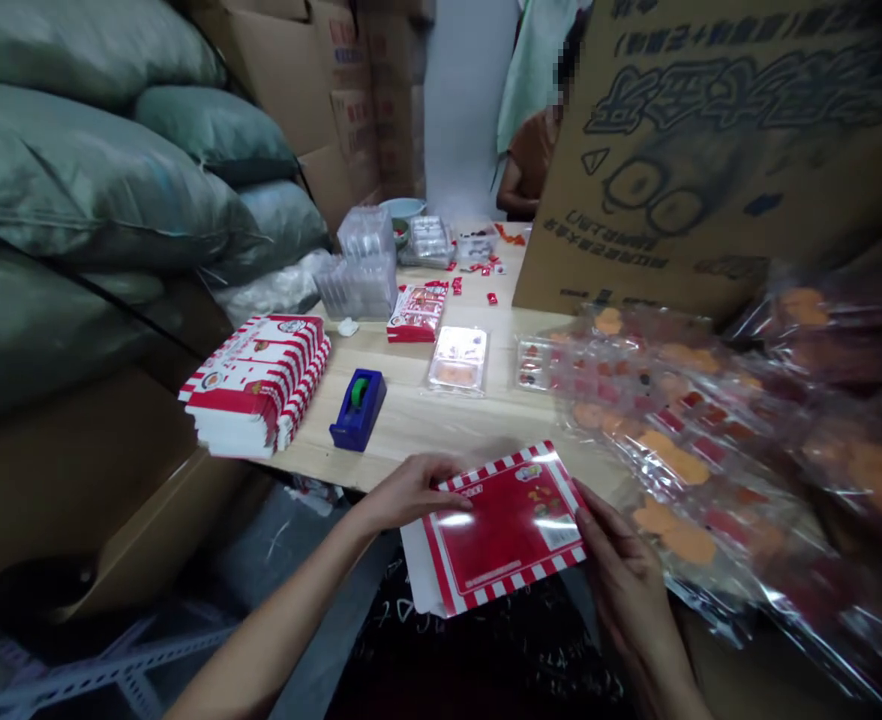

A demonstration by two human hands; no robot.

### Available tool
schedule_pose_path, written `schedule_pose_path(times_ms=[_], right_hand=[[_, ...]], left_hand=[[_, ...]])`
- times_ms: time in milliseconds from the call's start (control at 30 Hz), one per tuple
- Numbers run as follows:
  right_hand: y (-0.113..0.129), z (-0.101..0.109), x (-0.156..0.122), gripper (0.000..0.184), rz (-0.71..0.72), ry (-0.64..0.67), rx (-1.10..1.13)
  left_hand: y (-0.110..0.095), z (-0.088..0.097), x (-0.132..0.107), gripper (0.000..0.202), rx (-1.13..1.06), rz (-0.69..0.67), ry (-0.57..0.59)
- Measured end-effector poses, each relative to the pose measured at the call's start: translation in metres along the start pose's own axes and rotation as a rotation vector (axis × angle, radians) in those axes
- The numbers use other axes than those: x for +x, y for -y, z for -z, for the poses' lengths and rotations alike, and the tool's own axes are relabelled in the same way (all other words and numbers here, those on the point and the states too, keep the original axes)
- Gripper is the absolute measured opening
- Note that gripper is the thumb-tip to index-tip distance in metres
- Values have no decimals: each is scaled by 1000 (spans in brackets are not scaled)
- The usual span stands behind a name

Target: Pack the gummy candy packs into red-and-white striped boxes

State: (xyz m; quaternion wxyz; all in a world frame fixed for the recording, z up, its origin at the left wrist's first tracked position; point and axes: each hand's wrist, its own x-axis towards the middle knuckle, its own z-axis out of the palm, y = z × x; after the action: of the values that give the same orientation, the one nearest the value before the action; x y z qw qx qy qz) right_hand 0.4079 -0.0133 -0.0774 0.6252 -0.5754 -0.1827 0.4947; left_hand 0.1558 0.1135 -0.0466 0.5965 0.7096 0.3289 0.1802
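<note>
A flat red box with red-and-white striped edges is held over my lap, tilted, its white flap sticking out at the left end. My left hand grips its upper left edge, thumb lying across the printed face. On the right edge, my right hand holds the box with fingers behind it. Just beyond, a clear-wrapped pack lies on the table. A blue tape dispenser with a green roll core stands left of it. A stack of matching striped boxes sits at the table's left edge.
Many clear packs with orange pieces pile up on the right. A large cardboard carton rises behind them. Clear plastic trays and a small striped box pile stand farther back. Sacks line the left. A person sits behind.
</note>
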Motion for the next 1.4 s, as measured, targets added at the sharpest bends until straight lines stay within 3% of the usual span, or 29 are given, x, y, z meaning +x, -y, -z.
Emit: schedule_pose_path(times_ms=[100,200,267,367,500,567,667,767,900,967,1067,1133,1200,1300,1400], right_hand=[[-6,2,10,58,-6,55,-39],[-14,6,25,63,24,84,-49],[-20,9,37,61,61,44,-55],[-28,13,57,58,150,-59,-136],[-34,11,75,58,349,-118,-377],[-36,9,80,57,471,-115,-518],[-37,8,86,54,600,-104,-665],[-32,8,87,50,639,-74,-700],[-12,-3,68,44,695,-70,-623],[2,-17,53,42,652,-40,-505],[16,-43,34,61,434,159,-252],[19,-57,26,71,314,301,-120],[17,-63,22,69,214,368,-42],[13,-58,15,59,129,353,-1],[15,-48,3,49,239,339,-95]], left_hand=[[5,14,15,28,118,27,16],[7,30,42,33,196,68,-49],[8,43,67,32,226,78,-169],[12,67,108,36,269,108,-457],[24,92,156,64,255,241,-748],[31,96,170,76,196,304,-783],[34,95,175,61,47,307,-756],[23,91,159,42,-128,194,-720],[-5,76,116,55,-312,-1,-734],[-20,55,90,59,-398,-63,-722],[-33,8,53,51,-610,-115,-625],[-34,-24,31,42,-702,-111,-555],[-29,-45,12,40,-733,-69,-482],[-20,-49,-14,45,-662,3,-512],[-25,-31,-44,56,-596,82,-682]])
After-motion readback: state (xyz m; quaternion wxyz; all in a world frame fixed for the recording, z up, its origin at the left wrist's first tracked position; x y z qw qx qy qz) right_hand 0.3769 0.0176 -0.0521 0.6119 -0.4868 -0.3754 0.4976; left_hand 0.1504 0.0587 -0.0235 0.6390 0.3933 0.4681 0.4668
